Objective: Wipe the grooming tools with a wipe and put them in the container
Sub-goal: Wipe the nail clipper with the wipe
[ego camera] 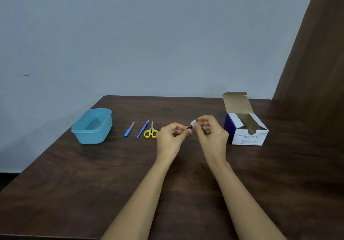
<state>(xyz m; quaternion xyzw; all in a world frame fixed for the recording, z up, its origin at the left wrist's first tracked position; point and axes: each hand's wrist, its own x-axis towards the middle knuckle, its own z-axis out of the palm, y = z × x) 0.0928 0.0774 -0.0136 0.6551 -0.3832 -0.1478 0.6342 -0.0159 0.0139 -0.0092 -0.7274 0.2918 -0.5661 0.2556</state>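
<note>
Above the table's middle, my left hand (171, 135) pinches a small dark metal tool (189, 126), mostly hidden by my fingers. My right hand (212, 132) pinches a white wipe (194, 123) wrapped around the tool's far end. To the left lie yellow-handled scissors (151, 132), a thin blue-handled tool (143, 131) and a blue-handled nail file (129, 129), in a row on the table. A light blue plastic container (92, 126) stands further left, with nothing visible inside it.
An open white and blue box of alcohol swabs (246, 128) stands at the right, its lid flap raised. The dark wooden table (93, 184) ends at a pale wall behind. A brown curtain (316, 72) hangs at the right.
</note>
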